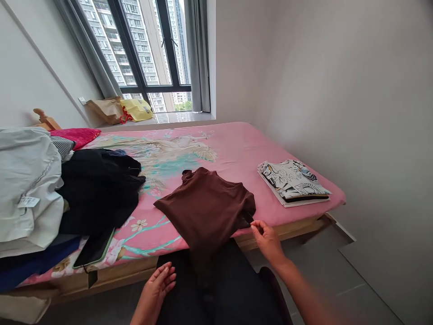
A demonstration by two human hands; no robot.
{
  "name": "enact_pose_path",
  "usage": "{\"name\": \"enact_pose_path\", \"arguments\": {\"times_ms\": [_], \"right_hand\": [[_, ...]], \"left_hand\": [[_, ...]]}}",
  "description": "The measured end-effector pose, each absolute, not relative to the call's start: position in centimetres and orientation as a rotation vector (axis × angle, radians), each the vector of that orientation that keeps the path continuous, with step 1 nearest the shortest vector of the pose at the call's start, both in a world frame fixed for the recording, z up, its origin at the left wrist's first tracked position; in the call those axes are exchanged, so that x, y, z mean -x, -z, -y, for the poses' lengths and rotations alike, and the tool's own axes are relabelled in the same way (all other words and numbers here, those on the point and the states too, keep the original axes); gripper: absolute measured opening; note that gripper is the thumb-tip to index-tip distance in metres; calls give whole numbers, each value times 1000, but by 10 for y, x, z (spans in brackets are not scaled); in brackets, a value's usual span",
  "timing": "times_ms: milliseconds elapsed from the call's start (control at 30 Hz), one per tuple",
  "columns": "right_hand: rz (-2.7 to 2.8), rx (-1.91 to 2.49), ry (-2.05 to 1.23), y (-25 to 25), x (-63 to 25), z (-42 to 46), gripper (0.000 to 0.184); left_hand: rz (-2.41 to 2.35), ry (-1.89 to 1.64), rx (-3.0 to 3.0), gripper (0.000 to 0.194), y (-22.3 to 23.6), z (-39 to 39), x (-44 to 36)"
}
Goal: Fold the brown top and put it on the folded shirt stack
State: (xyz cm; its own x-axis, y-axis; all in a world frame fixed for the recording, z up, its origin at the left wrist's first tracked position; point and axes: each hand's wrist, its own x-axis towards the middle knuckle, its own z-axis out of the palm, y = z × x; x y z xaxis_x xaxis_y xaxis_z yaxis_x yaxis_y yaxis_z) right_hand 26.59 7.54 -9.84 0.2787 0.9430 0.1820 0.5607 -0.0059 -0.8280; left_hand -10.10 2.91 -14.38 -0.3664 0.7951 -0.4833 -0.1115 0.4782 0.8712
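A brown short-sleeved top (211, 205) lies spread on the near edge of the bed, its neckline toward the far side. Its lower part hangs over the edge toward my dark-clothed lap (233, 280). With thumb and fingers pinched, my right hand (267, 241) grips the top's sleeve at the right. My left hand (158, 286) hovers lower left, apart from the top, its fingers curled together and nothing visible in them. A neat stack of folded shirts (292, 180), the uppermost white with a black print, sits on the right side of the bed.
Loose clothes pile up at left: a light grey garment (27, 180) and a black one (98, 189). A tablet-like dark device (94, 248) lies at the bed's (233, 144) front edge. Paper (106, 110) and yellow (138, 109) bags stand by the window. A wall bounds the right.
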Motion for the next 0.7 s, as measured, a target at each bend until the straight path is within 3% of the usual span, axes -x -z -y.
{"name": "enact_pose_path", "arguments": {"times_ms": [133,233,400,567,700], "right_hand": [[1426,1841,-394,103,-280,-118,23],[1418,1936,-442,109,-282,-130,17],[1037,1794,-428,148,-287,-100,25],[884,1735,-396,178,-290,-70,29],[1161,1679,-198,159,-293,-85,23]], "left_hand": [[-1524,-1065,-754,53,123,-47,57],[-1487,-1103,-1175,43,100,-65,19],[-1415,-976,-1677,24,77,-112,-24],[-1347,-872,-1973,22,91,-161,-55],[-1388,-729,-2191,26,113,-173,-72]]}}
